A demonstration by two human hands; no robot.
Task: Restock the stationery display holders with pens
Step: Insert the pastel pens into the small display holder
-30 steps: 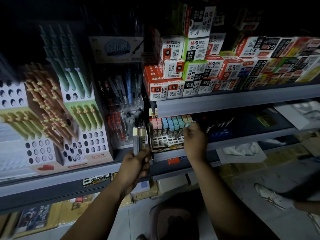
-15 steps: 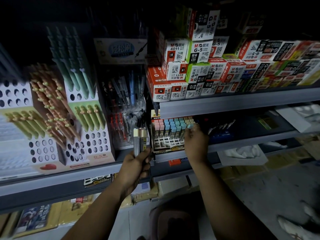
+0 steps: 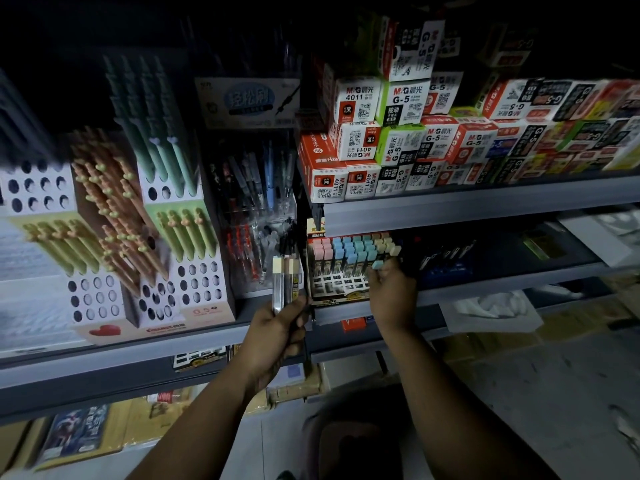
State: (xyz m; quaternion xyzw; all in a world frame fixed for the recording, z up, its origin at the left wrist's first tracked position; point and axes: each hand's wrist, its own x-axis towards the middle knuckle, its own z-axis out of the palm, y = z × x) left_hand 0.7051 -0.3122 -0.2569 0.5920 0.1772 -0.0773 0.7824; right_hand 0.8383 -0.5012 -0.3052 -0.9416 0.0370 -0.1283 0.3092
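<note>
Dimly, right hand (image 3: pixel 393 296) pinching blue-capped pen (image 3: pixel 377 264), barrel hidden, left hand (image 3: pixel 277 329) gripping pens (image 3: pixel 285 282)

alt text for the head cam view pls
A person's right hand pinches a blue-capped pen at a gridded display holder on a dim shop shelf, while the left hand grips a few spare pens. Stacked boxes sit above.

Grey shelf (image 3: pixel 121 362) with pen holders (image 3: pixel 199 289)
</note>
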